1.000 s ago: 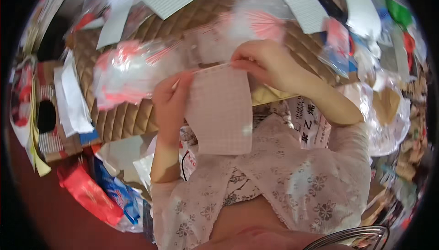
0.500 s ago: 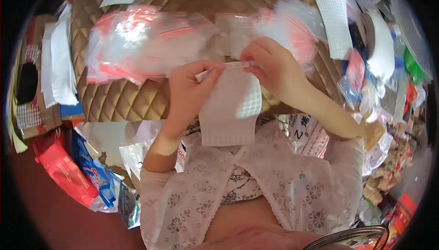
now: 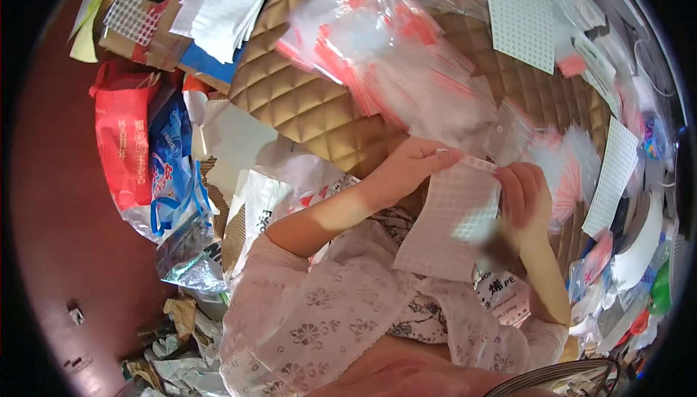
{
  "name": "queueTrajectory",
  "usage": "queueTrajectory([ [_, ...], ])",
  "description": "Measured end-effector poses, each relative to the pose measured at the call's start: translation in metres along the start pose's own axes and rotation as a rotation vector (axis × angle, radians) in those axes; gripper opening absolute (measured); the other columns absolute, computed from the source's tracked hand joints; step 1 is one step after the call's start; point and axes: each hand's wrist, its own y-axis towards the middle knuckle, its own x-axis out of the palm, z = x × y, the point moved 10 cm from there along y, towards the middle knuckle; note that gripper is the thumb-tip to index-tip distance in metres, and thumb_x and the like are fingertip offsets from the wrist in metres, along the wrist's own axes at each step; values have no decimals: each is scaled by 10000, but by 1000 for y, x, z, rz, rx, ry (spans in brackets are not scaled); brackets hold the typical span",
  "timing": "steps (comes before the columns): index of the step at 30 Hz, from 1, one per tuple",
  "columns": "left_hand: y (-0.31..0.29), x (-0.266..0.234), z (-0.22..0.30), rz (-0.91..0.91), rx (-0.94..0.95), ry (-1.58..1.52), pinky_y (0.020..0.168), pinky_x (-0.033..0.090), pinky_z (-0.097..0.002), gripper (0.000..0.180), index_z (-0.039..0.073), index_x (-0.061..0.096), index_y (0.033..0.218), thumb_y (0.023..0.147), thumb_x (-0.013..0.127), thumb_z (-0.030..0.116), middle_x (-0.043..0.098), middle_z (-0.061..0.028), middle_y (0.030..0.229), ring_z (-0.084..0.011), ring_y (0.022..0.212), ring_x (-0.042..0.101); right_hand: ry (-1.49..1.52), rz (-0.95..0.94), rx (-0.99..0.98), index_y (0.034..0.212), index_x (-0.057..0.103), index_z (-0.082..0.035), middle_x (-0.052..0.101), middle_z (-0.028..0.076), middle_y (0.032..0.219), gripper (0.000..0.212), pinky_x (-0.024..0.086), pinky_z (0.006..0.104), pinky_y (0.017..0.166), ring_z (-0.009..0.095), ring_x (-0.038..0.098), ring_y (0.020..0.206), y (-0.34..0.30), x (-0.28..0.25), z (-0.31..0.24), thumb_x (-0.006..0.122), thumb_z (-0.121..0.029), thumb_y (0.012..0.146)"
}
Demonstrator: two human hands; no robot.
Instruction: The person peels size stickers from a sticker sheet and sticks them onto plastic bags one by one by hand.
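A white sheet (image 3: 450, 223) patterned with a grid of small round stickers hangs down in front of my chest. My left hand (image 3: 415, 168) pinches the left end of its upper edge between thumb and fingers. At the other end of that edge my right hand (image 3: 526, 190) is closed on the sheet, its fingers bent over the front. A narrow strip with small round marks runs along the top between the two hands. Just beyond them lies a pile of clear zip bags (image 3: 428, 92) with red stripes, and a smaller pile of such bags (image 3: 570, 168) sits to the right.
A brown quilted surface (image 3: 290, 110) lies under the bags. More dotted sheets (image 3: 519, 15) rest at the far side, and a stack of white sheets (image 3: 229, 5) at the far left. Red (image 3: 123, 143) and blue (image 3: 170, 157) packages stand at the left beside the reddish floor (image 3: 65, 201).
My view has turned, so the surface and bag piles appear tilted and shifted right. Both hands still hold the sheet's upper edge; the right hand's fingers now bend over its front.
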Motion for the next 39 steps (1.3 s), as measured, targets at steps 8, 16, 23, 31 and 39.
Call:
queueTrajectory([
  [8, -16, -19, 30, 74, 232, 564, 734, 454, -259, 233, -12, 649, 951, 889, 583, 203, 658, -58, 880, -147, 840, 592, 645, -320, 360, 830, 589, -17, 559, 60, 810, 208, 464, 283, 656, 187, 563, 746, 3, 13, 32, 677, 59, 657],
  [16, -7, 44, 21, 36, 811, 1612, 923, 389, -411, 287, 100, 605, 1093, 811, 596, 150, 555, -78, 1194, -267, 1134, 484, 959, -396, 466, 925, 538, -36, 537, 13, 894, 224, 441, 240, 703, 98, 533, 874, 61, 79, 107, 658, 15, 743],
  [23, -5, 47, 18, 19, 850, 1574, 920, 393, -404, 282, 42, 601, 1038, 777, 572, 145, 553, -114, 1148, -270, 1096, 490, 105, -325, 149, 891, 498, -19, 526, 115, 854, 327, 454, 321, 681, 262, 543, 831, 78, 86, 84, 699, -6, 633],
  [31, -4, 47, 14, 16, 849, 1528, 925, 410, -401, 276, 16, 589, 1021, 769, 545, 120, 545, -138, 1135, -293, 1094, 490, 451, -564, 212, 901, 531, -27, 590, 122, 826, 378, 467, 381, 697, 300, 579, 785, 78, 117, 72, 757, -112, 610],
  [39, -4, 40, 11, 67, 798, 1529, 932, 420, -395, 317, 3, 562, 1058, 765, 524, 117, 538, -146, 1152, -291, 1121, 482, 147, -468, 205, 874, 531, -28, 592, 94, 752, 362, 458, 356, 646, 269, 601, 757, 84, 88, 74, 758, -143, 617],
])
